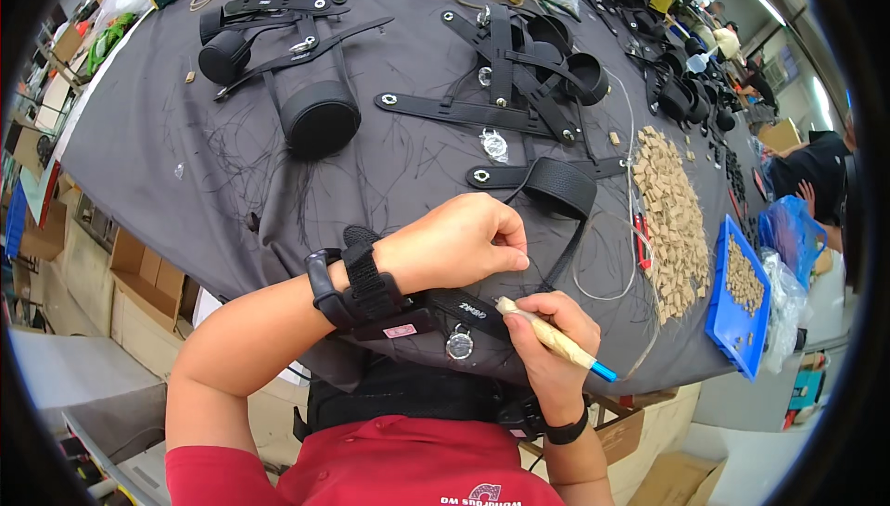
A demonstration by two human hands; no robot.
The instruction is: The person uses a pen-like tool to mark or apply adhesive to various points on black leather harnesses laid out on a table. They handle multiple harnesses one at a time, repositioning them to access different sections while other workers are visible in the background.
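Pen-shaped tool beside black strap
Right hand grasps the tool; left hand curled, contents indeterminate. Strap lies between both hands; grip slippage could let the tool mark it.

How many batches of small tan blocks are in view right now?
2: a large loose pile on the gray cloth, to the right of the hands, and a smaller batch in the blue tray. Others may be hidden.

left elbow bent, forearm slanting inward, left hand back-up, fingers curled; right hand lower, gripping, thumb pressed
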